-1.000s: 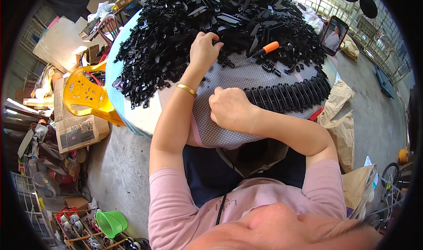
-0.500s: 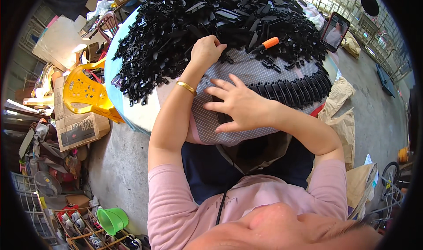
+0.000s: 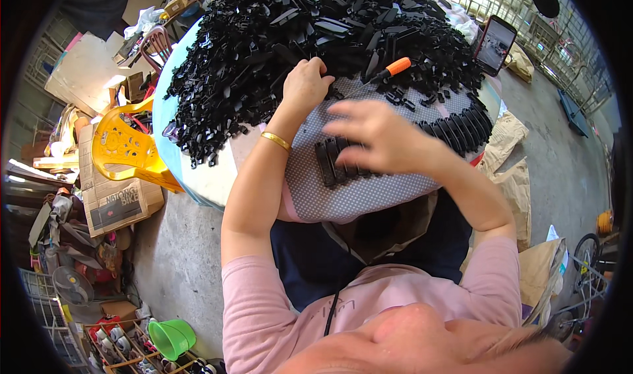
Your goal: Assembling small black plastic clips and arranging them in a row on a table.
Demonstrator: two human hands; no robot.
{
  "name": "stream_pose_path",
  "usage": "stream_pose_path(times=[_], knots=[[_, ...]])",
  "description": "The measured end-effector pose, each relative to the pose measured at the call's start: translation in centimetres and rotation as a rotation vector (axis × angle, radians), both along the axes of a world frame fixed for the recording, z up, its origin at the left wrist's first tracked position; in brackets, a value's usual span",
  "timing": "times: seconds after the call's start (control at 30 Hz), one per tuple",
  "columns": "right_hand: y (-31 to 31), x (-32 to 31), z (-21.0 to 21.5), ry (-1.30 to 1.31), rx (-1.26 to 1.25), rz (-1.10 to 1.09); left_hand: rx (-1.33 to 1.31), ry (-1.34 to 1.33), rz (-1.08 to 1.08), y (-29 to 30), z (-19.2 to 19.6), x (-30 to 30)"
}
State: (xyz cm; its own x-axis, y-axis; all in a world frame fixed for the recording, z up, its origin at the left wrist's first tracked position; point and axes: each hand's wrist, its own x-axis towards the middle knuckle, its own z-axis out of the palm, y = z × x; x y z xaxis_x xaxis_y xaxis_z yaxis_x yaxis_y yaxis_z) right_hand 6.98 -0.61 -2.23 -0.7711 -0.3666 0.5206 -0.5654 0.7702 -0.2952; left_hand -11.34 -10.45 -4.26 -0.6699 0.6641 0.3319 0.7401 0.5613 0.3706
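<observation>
My left hand (image 3: 305, 82), with a gold bangle at its wrist, reaches to the near edge of a large heap of small black plastic parts (image 3: 250, 64). Its fingers curl together, and whatever they pinch is hidden. My right hand (image 3: 382, 135) hovers over a curved row of matching black plastic pieces (image 3: 455, 131) set side by side on a grey dotted cloth (image 3: 310, 189). Its fingers are spread and somewhat blurred, with nothing seen in them. The middle of the row is covered by this hand.
An orange-handled tool (image 3: 398, 66) lies against the heap's near edge. A phone (image 3: 494, 45) stands upright at the table's right. On the left are a yellow plastic chair (image 3: 125, 140) and a cardboard box (image 3: 122, 202). Brown paper sacks (image 3: 511, 143) lie at the right.
My right hand has lifted and moved up and to the right, uncovering the row's left end. My left hand stays at the heap's edge.
</observation>
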Motion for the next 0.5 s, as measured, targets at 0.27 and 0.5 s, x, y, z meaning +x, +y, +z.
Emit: stream_pose_path(times=[0.27, 0.5], knots=[[16.6, 3.1, 0.2, -0.353, 0.216, -0.872, -0.056, 0.030, -0.057, 0.4, -0.2, 0.0], [14.6, 2.4, -1.4, -0.343, 0.177, -0.870, -0.029, 0.204, 0.149, 1.3, -0.8, 0.6]])
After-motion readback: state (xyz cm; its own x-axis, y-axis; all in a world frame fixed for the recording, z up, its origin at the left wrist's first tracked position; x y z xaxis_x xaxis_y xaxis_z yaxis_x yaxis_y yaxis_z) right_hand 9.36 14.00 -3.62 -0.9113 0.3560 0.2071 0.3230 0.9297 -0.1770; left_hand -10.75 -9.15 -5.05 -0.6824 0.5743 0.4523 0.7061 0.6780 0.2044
